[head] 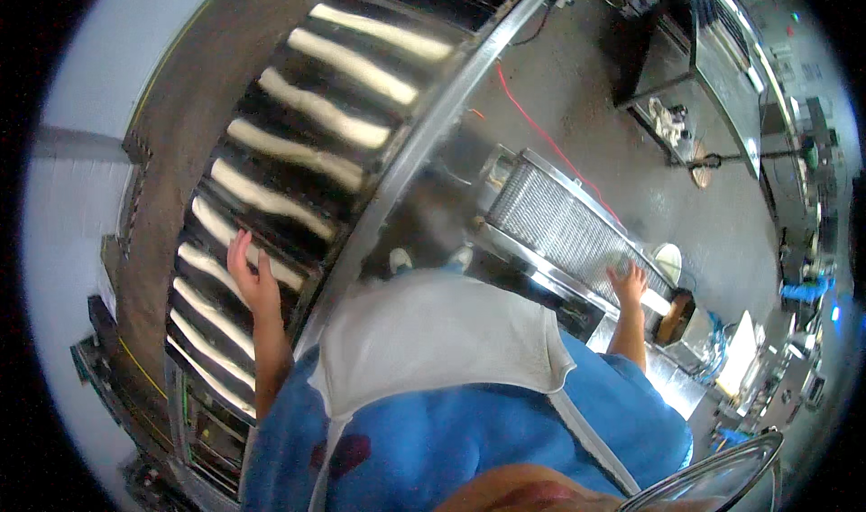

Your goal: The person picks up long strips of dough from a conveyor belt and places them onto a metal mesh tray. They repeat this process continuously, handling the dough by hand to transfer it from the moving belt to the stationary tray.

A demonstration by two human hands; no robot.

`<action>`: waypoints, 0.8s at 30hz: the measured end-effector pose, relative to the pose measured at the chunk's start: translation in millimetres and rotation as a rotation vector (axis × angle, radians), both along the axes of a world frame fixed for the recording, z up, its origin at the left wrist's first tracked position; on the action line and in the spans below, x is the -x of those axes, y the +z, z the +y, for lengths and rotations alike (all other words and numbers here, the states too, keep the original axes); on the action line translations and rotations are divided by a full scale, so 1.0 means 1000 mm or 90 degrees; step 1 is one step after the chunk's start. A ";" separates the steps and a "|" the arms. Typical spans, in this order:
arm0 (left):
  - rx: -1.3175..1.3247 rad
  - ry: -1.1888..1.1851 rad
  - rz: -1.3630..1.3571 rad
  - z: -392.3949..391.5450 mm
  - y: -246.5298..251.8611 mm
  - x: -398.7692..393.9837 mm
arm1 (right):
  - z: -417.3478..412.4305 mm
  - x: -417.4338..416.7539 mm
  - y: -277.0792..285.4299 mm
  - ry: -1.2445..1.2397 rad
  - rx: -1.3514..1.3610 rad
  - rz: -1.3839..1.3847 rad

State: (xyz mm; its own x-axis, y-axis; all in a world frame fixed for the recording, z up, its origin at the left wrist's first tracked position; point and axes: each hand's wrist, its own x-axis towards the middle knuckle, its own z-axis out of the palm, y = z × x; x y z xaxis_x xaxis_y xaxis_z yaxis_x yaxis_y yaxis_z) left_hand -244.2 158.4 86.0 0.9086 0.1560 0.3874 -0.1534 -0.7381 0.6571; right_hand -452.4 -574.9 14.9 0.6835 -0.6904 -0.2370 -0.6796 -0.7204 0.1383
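Note:
My left hand [253, 275] is over a row of long pale dough strips [308, 197], which lie side by side in dark trough-like trays [352, 62] along a metal-framed line. Its fingers point away from me and the thumb stands apart; nothing shows in its grasp. Whether it touches the strip beneath cannot be made out. On my other side, my right hand [629, 283] is spread above the near end of a wire-mesh conveyor belt [548, 207]. That palm looks bare of any object. A short white piece [655, 302] lies just beside its wrist.
A long metal rail [433, 123] edges the tray line. Beyond the mesh belt, a red cable [541, 130] crosses the floor. A steel table [727, 99] stands at the far right. Near my right forearm is a box-like metal housing [690, 339].

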 end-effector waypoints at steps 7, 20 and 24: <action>-0.061 -0.137 -0.013 -0.062 0.019 -0.053 | -0.001 0.032 -0.008 0.289 0.065 -0.133; -0.024 -0.039 0.031 -0.032 0.016 -0.006 | -0.012 -0.031 -0.003 0.213 -0.141 -0.305; 0.008 0.037 0.073 -0.006 -0.025 0.010 | -0.061 -0.077 -0.007 -0.092 -0.440 -0.645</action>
